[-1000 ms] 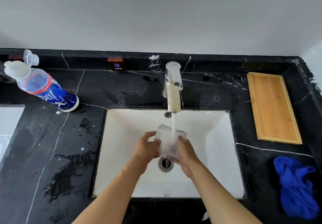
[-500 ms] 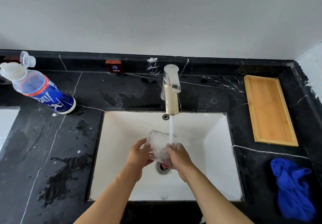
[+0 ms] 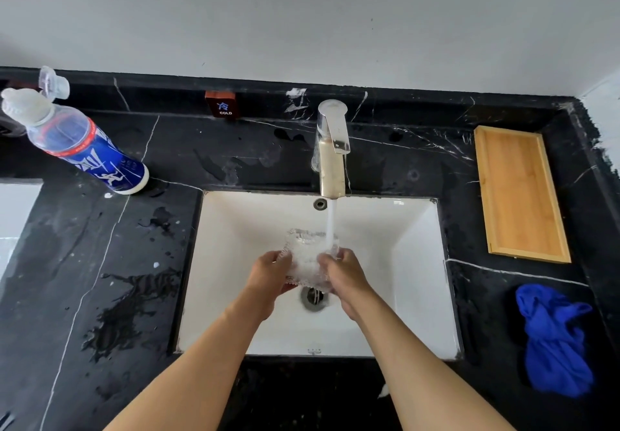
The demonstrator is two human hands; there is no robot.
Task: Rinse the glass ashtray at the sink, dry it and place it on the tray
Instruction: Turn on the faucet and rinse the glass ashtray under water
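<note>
The clear glass ashtray (image 3: 307,256) is held tilted over the white sink (image 3: 416,262), above the drain. My left hand (image 3: 268,276) grips its left edge and my right hand (image 3: 345,276) grips its right edge. Water runs from the metal tap (image 3: 331,152) in a stream that lands on the ashtray's right part. The empty wooden tray (image 3: 520,192) lies on the black counter to the right of the sink. A crumpled blue cloth (image 3: 557,340) lies in front of the tray.
A blue-labelled plastic bottle (image 3: 80,148) with its cap flipped open stands at the back left of the wet black marble counter (image 3: 100,279). A small "COLD" sign (image 3: 221,105) sits on the back ledge. Another white basin's edge (image 3: 13,215) shows at the far left.
The ashtray has shifted a little under the stream and tilted in my hands. Both hands stay on it, and the water keeps running.
</note>
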